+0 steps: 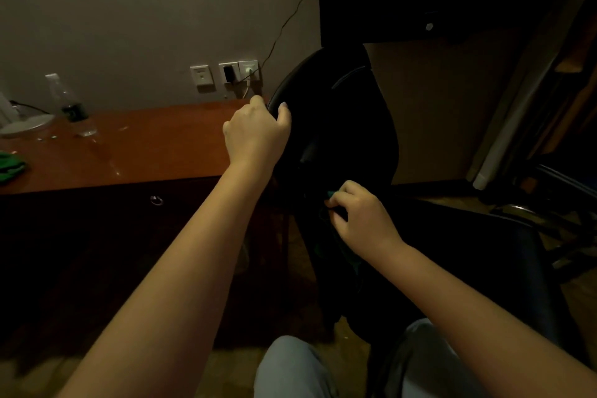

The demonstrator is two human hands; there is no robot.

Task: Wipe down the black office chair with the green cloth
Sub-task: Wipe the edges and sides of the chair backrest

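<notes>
The black office chair (352, 126) stands in front of me, its backrest turned sideways and its seat stretching right. My left hand (256, 132) grips the top left edge of the backrest. Lower down, my right hand (358, 216) is closed on the green cloth (350, 260), pressing it against the lower backrest. Most of the cloth is hidden in shadow; only a teal corner shows above my fingers and a dark fold hangs below my wrist.
A brown wooden desk (155, 149) runs along the left, carrying a clear bottle (72, 107), a white lamp base (27, 126) and another green cloth (9, 166). Wall sockets (239, 73) with a cable sit behind it. Dark furniture fills the right side.
</notes>
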